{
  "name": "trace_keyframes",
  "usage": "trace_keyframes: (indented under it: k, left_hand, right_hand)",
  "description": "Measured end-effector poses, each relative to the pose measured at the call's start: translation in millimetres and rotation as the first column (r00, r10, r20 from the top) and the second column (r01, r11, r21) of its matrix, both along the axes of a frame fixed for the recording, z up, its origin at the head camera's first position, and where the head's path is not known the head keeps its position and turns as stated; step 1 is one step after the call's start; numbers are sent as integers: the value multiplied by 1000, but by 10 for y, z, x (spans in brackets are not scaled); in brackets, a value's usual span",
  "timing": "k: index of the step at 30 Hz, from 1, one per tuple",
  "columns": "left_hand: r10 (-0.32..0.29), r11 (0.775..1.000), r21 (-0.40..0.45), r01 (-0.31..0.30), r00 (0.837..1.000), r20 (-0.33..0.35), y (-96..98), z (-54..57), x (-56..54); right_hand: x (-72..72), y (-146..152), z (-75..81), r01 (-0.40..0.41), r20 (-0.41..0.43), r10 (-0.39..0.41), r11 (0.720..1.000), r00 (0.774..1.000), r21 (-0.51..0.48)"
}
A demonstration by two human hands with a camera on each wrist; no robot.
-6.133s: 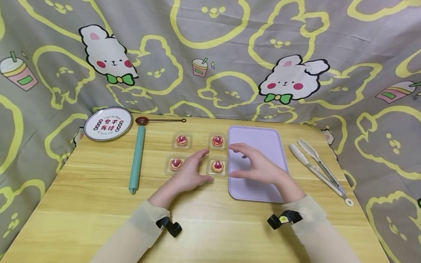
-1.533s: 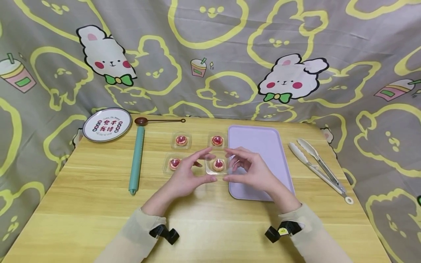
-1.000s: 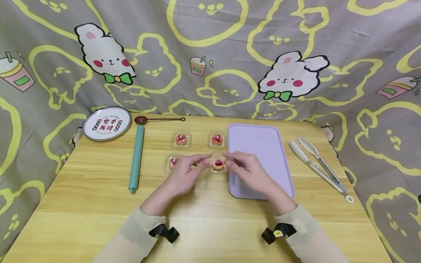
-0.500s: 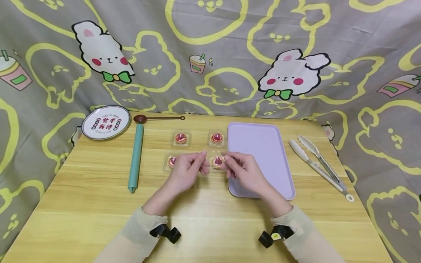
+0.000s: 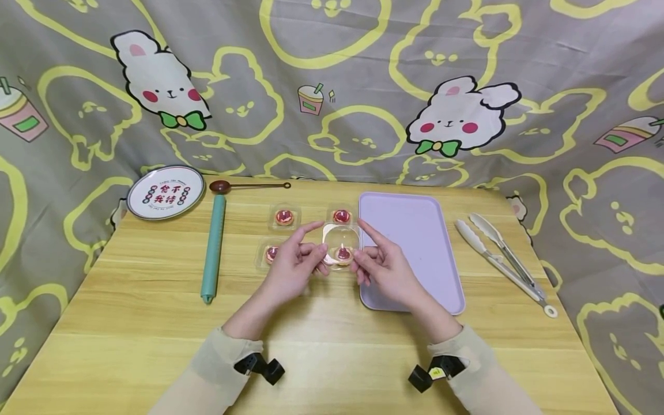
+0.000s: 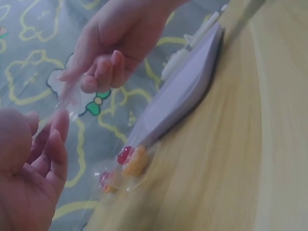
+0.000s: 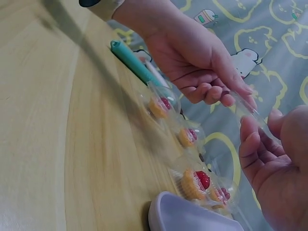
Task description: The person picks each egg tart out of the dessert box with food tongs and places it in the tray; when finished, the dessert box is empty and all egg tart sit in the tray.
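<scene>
A clear plastic lid [image 5: 337, 235] is held up between both hands, tilted, over the front-right tart [image 5: 343, 254]. My left hand [image 5: 293, 268] pinches its left edge between thumb and fingers. Opposite it, my right hand [image 5: 386, 266] pinches the right edge. In the right wrist view the lid [image 7: 246, 109] appears as a thin clear sheet, well apart from the tart [image 7: 191, 185] on the table. More red-topped tarts sit in clear boxes: one at back right [image 5: 341, 216], one at back left [image 5: 284, 217], and one at front left [image 5: 271, 254], partly hidden behind my left hand.
Right of the tarts lies a lilac tray [image 5: 410, 230], partly under my right hand. Metal tongs [image 5: 505, 262] with pale grips lie farther right. On the left are a teal stick-shaped tool [image 5: 214, 248], a brown spoon [image 5: 221, 186] and a white plate [image 5: 166, 193]. A patterned curtain [image 5: 358, 86] hangs behind.
Both hands, first around the front-right box, have closed on its lid and raised it off the tart. The lid now tips up toward the camera. Tray, tongs and other boxes stay put.
</scene>
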State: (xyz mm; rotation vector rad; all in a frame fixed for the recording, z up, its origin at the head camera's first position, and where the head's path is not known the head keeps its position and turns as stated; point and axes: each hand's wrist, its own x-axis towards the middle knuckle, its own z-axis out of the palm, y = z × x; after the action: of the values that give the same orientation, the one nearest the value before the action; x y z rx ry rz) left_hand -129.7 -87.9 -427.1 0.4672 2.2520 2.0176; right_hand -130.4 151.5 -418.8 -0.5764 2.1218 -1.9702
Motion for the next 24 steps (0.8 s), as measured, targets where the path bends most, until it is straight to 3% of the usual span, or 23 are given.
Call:
trace_keyframes:
  k: [10,15,24]
  left_hand:
    - [-68,994,-86,70,998,17,-52,-19,27]
    - [-91,989,-114,90,996,-8,-59,-17,29]
    - [-158,983,-94,157,987,0,-86,-8,49]
  right_hand:
    - [14,53,-16,-53,8,53,996,999,65]
    - [24,77,-48,-66,0,66,994,998,85]
    - [44,113,-62,-91,-21,93,990,995,104]
